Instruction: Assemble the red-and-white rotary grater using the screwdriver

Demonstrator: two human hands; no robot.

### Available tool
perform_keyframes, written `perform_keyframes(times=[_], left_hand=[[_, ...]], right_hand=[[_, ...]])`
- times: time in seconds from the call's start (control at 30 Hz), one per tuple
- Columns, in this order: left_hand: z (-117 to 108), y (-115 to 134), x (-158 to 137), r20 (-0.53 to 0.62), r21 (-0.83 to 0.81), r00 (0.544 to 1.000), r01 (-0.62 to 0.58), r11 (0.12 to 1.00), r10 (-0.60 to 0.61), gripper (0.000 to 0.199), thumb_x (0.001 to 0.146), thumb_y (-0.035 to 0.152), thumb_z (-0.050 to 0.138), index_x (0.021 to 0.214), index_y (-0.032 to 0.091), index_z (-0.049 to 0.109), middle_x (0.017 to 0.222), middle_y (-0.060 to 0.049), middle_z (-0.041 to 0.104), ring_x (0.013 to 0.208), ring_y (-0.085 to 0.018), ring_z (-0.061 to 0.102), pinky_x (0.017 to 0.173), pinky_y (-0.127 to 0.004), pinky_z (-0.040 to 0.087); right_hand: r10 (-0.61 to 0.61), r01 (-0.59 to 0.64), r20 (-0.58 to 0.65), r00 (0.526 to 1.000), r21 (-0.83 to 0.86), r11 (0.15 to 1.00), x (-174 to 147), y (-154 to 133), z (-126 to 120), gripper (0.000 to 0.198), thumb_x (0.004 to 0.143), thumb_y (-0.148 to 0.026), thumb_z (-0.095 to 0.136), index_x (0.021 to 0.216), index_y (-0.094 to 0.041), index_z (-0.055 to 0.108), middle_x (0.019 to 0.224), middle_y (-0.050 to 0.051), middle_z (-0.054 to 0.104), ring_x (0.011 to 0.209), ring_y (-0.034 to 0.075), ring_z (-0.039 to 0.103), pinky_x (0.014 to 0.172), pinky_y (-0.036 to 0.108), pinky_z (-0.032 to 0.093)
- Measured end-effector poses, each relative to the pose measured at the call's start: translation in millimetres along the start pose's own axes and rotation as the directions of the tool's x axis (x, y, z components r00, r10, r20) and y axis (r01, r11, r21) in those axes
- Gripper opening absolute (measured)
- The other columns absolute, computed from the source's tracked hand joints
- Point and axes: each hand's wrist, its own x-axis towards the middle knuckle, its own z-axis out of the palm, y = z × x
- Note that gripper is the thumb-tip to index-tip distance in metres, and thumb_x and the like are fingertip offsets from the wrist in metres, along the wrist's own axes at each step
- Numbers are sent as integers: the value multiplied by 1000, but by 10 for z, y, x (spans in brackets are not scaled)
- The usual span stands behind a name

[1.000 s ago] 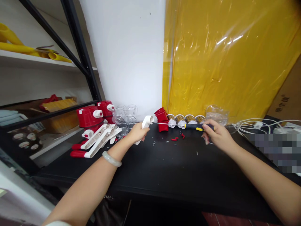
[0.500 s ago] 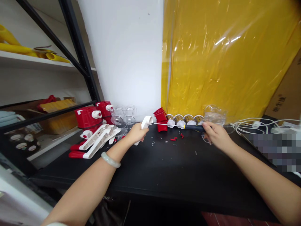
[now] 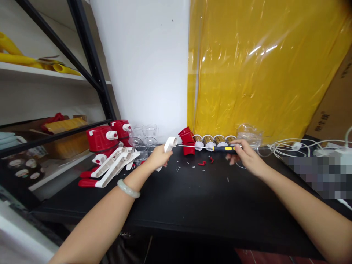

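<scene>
My left hand [image 3: 159, 157] is closed around a white plastic part [image 3: 171, 143] with a round open end that faces right. In my right hand [image 3: 247, 156] is the handle end of a screwdriver [image 3: 223, 149], black and yellow. Its long shaft runs level to the left, and the tip is at the white part's round end; whether it sits inside I cannot tell. Below the shaft, small screws [image 3: 178, 168] and a few red plastic pieces [image 3: 202, 163] lie on the black table [image 3: 187, 205]. Behind the shaft stands a red plastic housing [image 3: 187, 141].
Metal grater drums [image 3: 209, 142] line the back beside clear plastic [image 3: 249, 134]. To the left are red grater bodies [image 3: 100, 141], white handles with red grips [image 3: 111, 168] and clear cups [image 3: 144, 135]. White cables [image 3: 288, 146] and a blurred-out device [image 3: 316, 178] lie right.
My right hand has shifted its hold on the screwdriver, and the handle has turned so that its yellow side shows. The left hand keeps the white part nearly in place.
</scene>
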Motion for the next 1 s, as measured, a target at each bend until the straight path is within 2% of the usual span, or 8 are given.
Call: perform_keyframes(times=[0.1, 0.23, 0.33, 0.53, 0.63, 0.77, 0.9, 1.0], left_hand=[[-9, -13, 16, -8, 1, 1000, 0, 1000, 0, 15, 81, 21, 57, 69, 19, 49, 49, 4, 53, 35, -13, 54, 38, -22, 40], [-3, -16, 14, -8, 0, 1000, -5, 1000, 5, 14, 81, 20, 57, 69, 19, 49, 49, 5, 53, 35, -13, 53, 37, -22, 39], [7, -13, 3, -3, 2, 1000, -9, 1000, 9, 14, 80, 20, 58, 69, 19, 49, 49, 5, 53, 35, -13, 54, 37, -21, 39], [-18, -13, 14, -32, 6, 999, 0, 1000, 0, 15, 82, 21, 56, 69, 20, 48, 49, 4, 52, 35, -14, 54, 37, -22, 41], [-19, -7, 6, -27, 4, 1000, -1, 1000, 1, 15, 81, 21, 56, 68, 20, 48, 48, 4, 52, 36, -14, 55, 38, -23, 41], [-7, 9, -11, -20, 3, 1000, -1, 1000, 2, 14, 80, 21, 59, 70, 19, 49, 48, 4, 52, 36, -14, 54, 39, -22, 41], [-18, 11, 4, -29, 6, 999, 16, 1000, -15, 14, 80, 21, 60, 70, 19, 50, 47, 4, 53, 36, -13, 54, 40, -22, 40], [-21, 2, 16, -26, 4, 999, 22, 1000, -22, 15, 80, 21, 58, 69, 19, 49, 47, 4, 53, 35, -14, 54, 40, -23, 41]], right_hand=[[-84, 81, 19, 996, 120, 989, 7, 23, 22, 61, 76, -69, 68, 115, -28, 43, 88, 1, 70, 74, 20, 73, 74, 37, 59], [-70, 75, 99, 993, -49, 996, -4, 46, -13, 43, 89, -66, 54, 92, -24, 50, 57, -3, 61, 55, 17, 65, 65, 32, 54], [45, -35, 98, 994, -98, 995, 3, 56, -15, 50, 91, -72, 40, 78, -24, 46, 42, -6, 48, 37, 15, 52, 52, 31, 48], [-39, 32, 54, 998, 126, 991, -5, 20, 44, 63, 74, -67, 72, 113, -27, 43, 82, -1, 70, 75, 20, 72, 75, 36, 57], [-76, 80, 74, 994, -43, 996, -25, 11, 11, 45, 83, -64, 63, 100, -24, 52, 63, -2, 65, 61, 18, 66, 68, 32, 53], [67, -52, 78, 995, -180, 982, -24, 19, -6, 50, 92, -69, 42, 76, -23, 51, 39, -5, 47, 37, 15, 50, 53, 31, 46], [44, -53, 110, 993, 78, 996, -11, 6, 38, 52, 83, -70, 57, 106, -24, 49, 69, -1, 68, 62, 19, 68, 65, 34, 55], [-46, 35, 110, 993, 101, 994, -14, -11, 35, 55, 78, -62, 70, 111, -25, 47, 80, 0, 70, 72, 19, 71, 73, 34, 56]])
